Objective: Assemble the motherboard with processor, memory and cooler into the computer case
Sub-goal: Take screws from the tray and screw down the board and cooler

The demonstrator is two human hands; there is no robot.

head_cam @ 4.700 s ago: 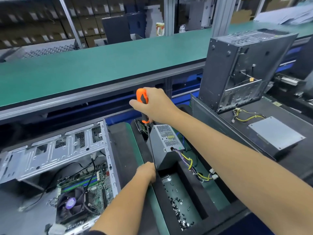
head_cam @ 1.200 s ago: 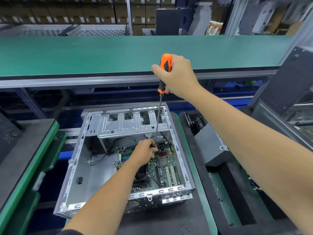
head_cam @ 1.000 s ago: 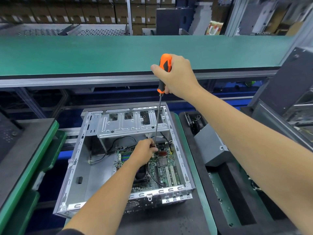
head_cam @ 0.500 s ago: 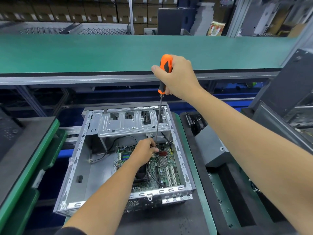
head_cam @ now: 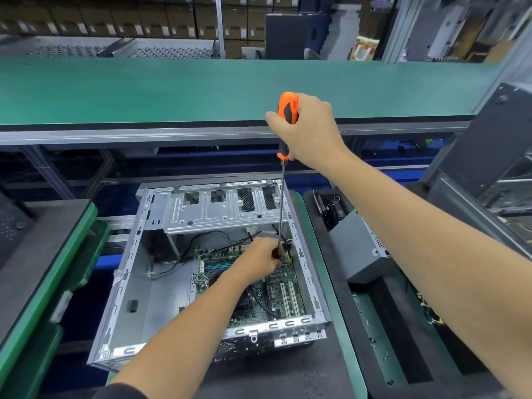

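Motherboard (head_cam: 283, 295): green board lying flat on the floor of the open case, in its right half; white slots run along its near right part, a square metal heatsink sits mid-board, green and blue memory slots lie further left. A dark cooler is mostly hidden under the left forearm.
Computer case (head_cam: 161, 286): bare silver chassis, open side up, on a dark mat on the bench; perforated drive cage across its far end, black cables trailing from there onto the board.
Screwdriver (head_cam: 283, 180): orange and black handle, long thin steel shaft, nearly upright, tip down at the board's far right corner; the tip itself is hidden by fingers.
Right hand (head_cam: 312, 131): grip wrapped fully round the handle, held high above the case.
Left hand (head_cam: 257, 262): reaches into the case, grip pinching the lower end of the shaft just above the board.
Right tray (head_cam: 403, 341): black foam with green-floored recesses; a grey power supply box (head_cam: 361, 249) stands tilted in its far part, a few small screws scattered on the green floor.
Beyond: green conveyor belt (head_cam: 172, 87) across the far side.
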